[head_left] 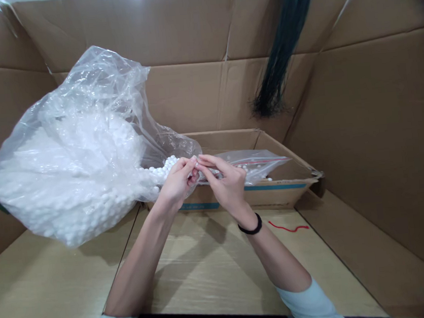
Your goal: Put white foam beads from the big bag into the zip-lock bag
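Balls point(169, 161) may spill if bag point(96, 72) slumps, my left hand point(179, 178) and right hand point(228, 178) meeting at fingertips, whether clamped on film I cannot tell.

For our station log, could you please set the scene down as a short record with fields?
Left hand: fingers curled; anything pinched is hidden
Right hand: thumb and index tips close to left fingertips; black band on wrist
Large bag: clear, holding many white balls, at left
Cardboard box: open, blue-striped front
Small bag: clear, red line, some balls inside, at box opening
Table: red cord at right
Back wall: dark green strands hanging
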The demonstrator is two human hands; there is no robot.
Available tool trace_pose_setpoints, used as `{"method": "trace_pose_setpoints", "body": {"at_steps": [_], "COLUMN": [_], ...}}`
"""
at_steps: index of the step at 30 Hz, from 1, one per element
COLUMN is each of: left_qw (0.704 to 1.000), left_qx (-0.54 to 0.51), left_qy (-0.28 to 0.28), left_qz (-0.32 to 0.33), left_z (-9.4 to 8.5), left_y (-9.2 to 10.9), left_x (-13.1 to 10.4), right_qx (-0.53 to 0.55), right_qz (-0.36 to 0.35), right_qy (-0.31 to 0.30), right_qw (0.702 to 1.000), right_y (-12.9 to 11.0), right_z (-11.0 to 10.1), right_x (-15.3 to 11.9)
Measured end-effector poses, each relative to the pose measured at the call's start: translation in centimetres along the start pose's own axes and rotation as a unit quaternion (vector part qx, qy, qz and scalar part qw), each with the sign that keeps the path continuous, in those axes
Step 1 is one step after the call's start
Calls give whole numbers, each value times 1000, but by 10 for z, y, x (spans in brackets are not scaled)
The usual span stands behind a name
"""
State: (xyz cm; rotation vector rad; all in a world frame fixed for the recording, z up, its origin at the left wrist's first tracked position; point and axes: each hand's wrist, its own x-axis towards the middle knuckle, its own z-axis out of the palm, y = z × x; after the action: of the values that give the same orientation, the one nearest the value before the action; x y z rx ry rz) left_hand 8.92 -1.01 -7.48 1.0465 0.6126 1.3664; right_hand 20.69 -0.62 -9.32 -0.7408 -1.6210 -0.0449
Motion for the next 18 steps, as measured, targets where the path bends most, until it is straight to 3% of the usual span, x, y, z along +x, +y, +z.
{"method": "trace_pose_setpoints", "body": {"at_steps": [6,10,15,18], "left_qw": [1000,995,991,991], "left_qx": [-23,-84,-85,-70], "left_qy": [-6,-13,64,77], "left_qz": [2,-54,-84,-86], "left_z": [-1,-1,0,1], "left_y": [0,3,7,10], "left_x": [2,2,2,2], "right_qx": [-9,-30,-91,-158], "right_qz": [0,-11,-25,-18], "right_qy": [24,30,101,127], "right_qw": [1000,999,990,979], "right_y": [-1,0,12,28], "right_z": [2,0,-15,-24], "right_x": [2,4,12,18]}}
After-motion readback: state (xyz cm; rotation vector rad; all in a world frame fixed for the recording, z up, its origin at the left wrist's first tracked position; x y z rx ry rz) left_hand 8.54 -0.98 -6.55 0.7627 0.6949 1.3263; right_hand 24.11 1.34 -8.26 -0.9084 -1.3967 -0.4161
